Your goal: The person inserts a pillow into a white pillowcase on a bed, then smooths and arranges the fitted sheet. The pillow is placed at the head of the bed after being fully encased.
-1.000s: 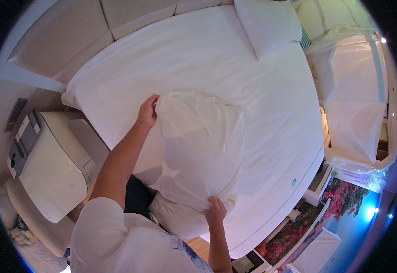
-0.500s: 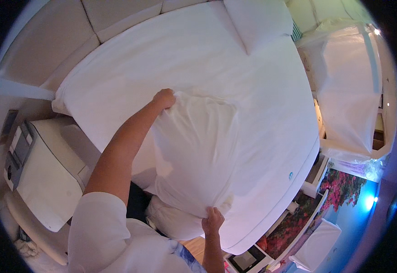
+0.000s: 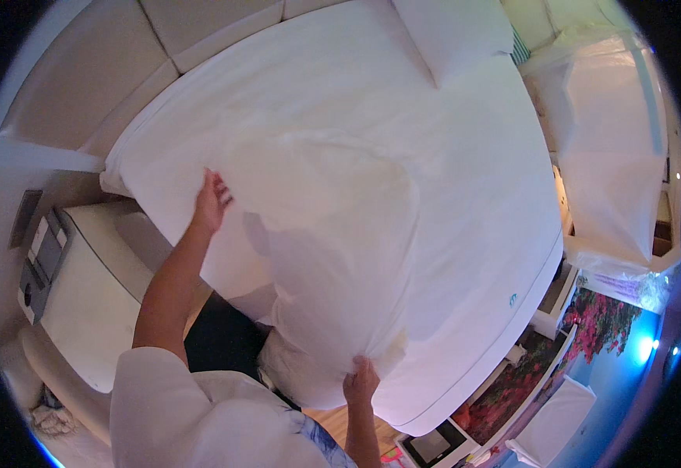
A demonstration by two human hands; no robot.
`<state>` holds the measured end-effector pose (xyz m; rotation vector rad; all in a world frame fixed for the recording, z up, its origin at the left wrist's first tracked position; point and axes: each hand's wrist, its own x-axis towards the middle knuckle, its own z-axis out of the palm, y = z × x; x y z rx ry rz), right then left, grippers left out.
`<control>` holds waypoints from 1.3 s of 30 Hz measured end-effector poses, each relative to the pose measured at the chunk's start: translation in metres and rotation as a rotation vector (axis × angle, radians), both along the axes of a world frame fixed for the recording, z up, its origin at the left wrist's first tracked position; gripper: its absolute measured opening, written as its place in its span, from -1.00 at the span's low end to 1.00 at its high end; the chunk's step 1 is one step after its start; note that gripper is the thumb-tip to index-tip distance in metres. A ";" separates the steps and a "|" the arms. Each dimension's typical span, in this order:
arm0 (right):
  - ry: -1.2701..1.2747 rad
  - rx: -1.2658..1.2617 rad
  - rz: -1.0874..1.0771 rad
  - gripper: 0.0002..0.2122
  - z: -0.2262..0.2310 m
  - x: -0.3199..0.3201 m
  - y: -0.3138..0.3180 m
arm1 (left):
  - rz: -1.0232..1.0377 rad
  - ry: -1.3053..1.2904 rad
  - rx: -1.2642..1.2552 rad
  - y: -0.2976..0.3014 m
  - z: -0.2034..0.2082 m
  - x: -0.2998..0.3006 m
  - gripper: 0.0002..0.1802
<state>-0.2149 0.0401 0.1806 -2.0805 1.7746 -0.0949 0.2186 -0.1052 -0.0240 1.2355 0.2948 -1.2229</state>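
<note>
A plump white pillow (image 3: 336, 265) in a loose white case lies across the near side of the bed, its lower end bulging over the edge toward my body. My right hand (image 3: 362, 378) is closed on the case's fabric at the near right corner, with creases running out from the grip. Away to the left of the pillow, my left hand (image 3: 214, 201) hovers over the sheet, fingers apart and holding nothing. Beneath lies the bed (image 3: 465, 203), covered in a smooth white sheet.
Another white pillow (image 3: 457, 35) rests at the bed's far side. A padded beige headboard (image 3: 91, 74) runs along the upper left. To the left stands a white bedside cabinet (image 3: 91, 288). Plastic-covered furniture (image 3: 613, 148) and a dark-screened device (image 3: 432, 444) stand to the right.
My left hand has let go of the pillow's far left corner and moved left and toward me, opening. The case there has settled flatter. My right hand keeps its grip.
</note>
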 end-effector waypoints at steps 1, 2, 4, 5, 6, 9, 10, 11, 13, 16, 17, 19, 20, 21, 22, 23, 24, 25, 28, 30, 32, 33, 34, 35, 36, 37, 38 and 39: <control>0.027 0.016 0.002 -0.69 -0.005 0.004 -0.008 | -0.110 0.069 -0.077 0.014 -0.007 -0.012 -0.53; 0.056 0.123 -0.009 -0.70 -0.013 0.000 -0.015 | -0.163 0.066 -0.149 0.022 -0.004 -0.025 -0.56; 0.102 0.297 0.121 -0.73 -0.005 0.002 -0.037 | -0.225 0.017 -0.279 0.026 -0.009 -0.052 -0.61; 0.131 0.414 0.174 -0.75 0.012 0.011 -0.054 | -0.229 -0.032 -0.331 0.026 -0.020 -0.066 -0.64; 0.120 0.618 0.120 -0.75 0.023 0.013 -0.070 | -0.212 -0.064 -0.296 0.020 -0.016 -0.076 -0.65; -0.019 0.533 0.174 -0.75 0.039 0.037 -0.112 | -0.144 -0.128 -0.232 -0.001 0.002 -0.085 -0.67; -0.070 0.384 0.166 -0.76 0.037 0.055 -0.129 | -0.113 -0.132 -0.238 -0.003 0.002 -0.084 -0.67; -0.129 0.241 0.168 -0.77 0.033 0.081 -0.148 | -0.076 -0.145 -0.238 -0.002 0.000 -0.081 -0.68; -0.060 0.037 0.315 -0.78 0.030 0.133 -0.180 | -0.032 -0.156 -0.266 -0.002 -0.006 -0.083 -0.77; -0.107 -0.250 0.548 -0.77 -0.009 0.202 -0.210 | -0.016 -0.118 -0.185 0.000 0.011 -0.084 -0.94; -0.080 -0.309 0.622 -0.78 -0.020 0.224 -0.216 | -0.035 -0.123 -0.204 0.005 0.012 -0.083 -0.95; 0.016 -0.326 0.675 -0.81 -0.044 0.246 -0.225 | -0.088 -0.121 -0.244 0.014 0.009 -0.083 -0.96; 0.069 -0.336 0.694 -0.83 -0.054 0.249 -0.226 | -0.120 -0.094 -0.229 0.017 0.002 -0.088 -0.96; 0.094 -0.308 0.704 -0.85 -0.064 0.248 -0.228 | -0.090 -0.063 -0.255 0.019 0.004 -0.092 -0.93; 0.120 -0.282 0.718 -0.86 -0.070 0.246 -0.234 | -0.056 -0.033 -0.282 0.017 0.011 -0.097 -0.89; 0.147 -0.256 0.730 -0.87 -0.075 0.244 -0.238 | -0.023 -0.004 -0.310 0.015 0.014 -0.101 -0.85; 0.135 -0.235 0.732 -0.88 -0.075 0.245 -0.239 | -0.088 -0.106 -0.321 0.017 0.010 -0.102 -0.81; 0.125 -0.213 0.732 -0.88 -0.074 0.246 -0.240 | -0.159 -0.163 -0.293 0.016 0.003 -0.105 -0.82; 0.040 -0.194 0.704 -0.87 -0.075 0.240 -0.247 | -0.393 -0.239 -0.161 0.008 0.005 -0.109 -0.88; -0.014 -0.161 0.657 -0.87 -0.070 0.242 -0.249 | -0.401 -0.356 -0.169 0.010 0.006 -0.108 -0.89; -0.094 -0.101 0.628 -0.90 -0.066 0.244 -0.247 | -0.371 -0.431 -0.171 0.018 0.002 -0.108 -0.89; -0.132 -0.075 0.608 -0.91 -0.066 0.244 -0.246 | -0.342 -0.447 -0.176 0.024 -0.001 -0.107 -0.89; -0.104 -0.063 0.661 -0.92 -0.065 0.244 -0.245 | -0.314 -0.463 -0.180 0.030 -0.004 -0.106 -0.88; -0.078 -0.050 0.715 -0.92 -0.065 0.244 -0.243 | -0.329 -0.488 -0.195 0.037 -0.007 -0.105 -0.88; -0.054 -0.035 0.769 -0.93 -0.065 0.243 -0.242 | -0.346 -0.514 -0.208 0.044 -0.008 -0.102 -0.88; -0.052 -0.034 0.786 -0.92 -0.065 0.242 -0.240 | -0.362 -0.540 -0.221 0.051 -0.010 -0.101 -0.88; -0.050 -0.034 0.803 -0.92 -0.066 0.241 -0.238 | -0.403 -0.564 -0.232 0.060 -0.016 -0.101 -0.88; -0.049 -0.038 0.821 -0.91 -0.066 0.241 -0.236 | -0.443 -0.591 -0.246 0.067 -0.022 -0.102 -0.88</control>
